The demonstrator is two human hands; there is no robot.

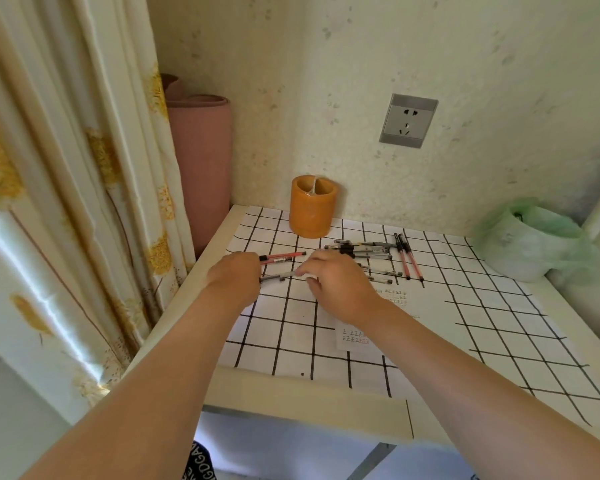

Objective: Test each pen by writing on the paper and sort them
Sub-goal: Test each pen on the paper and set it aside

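Observation:
A clear pen with a black cap (277, 276) lies level between my hands, just above the checked table. My left hand (234, 278) grips its left end and my right hand (336, 282) pinches its right end. Two red pens (281, 257) lie just behind my left hand. A heap of several black and clear pens (364, 252) lies behind my right hand, with two more red pens (407, 259) to its right. A small white paper (355, 337) with rows of written marks lies partly under my right wrist.
An orange holder (312, 206) stands at the back of the table (499, 323) near the wall. A green plastic bag (530, 237) sits in the right back corner. A curtain (66, 202) and a pink roll (201, 161) stand to the left.

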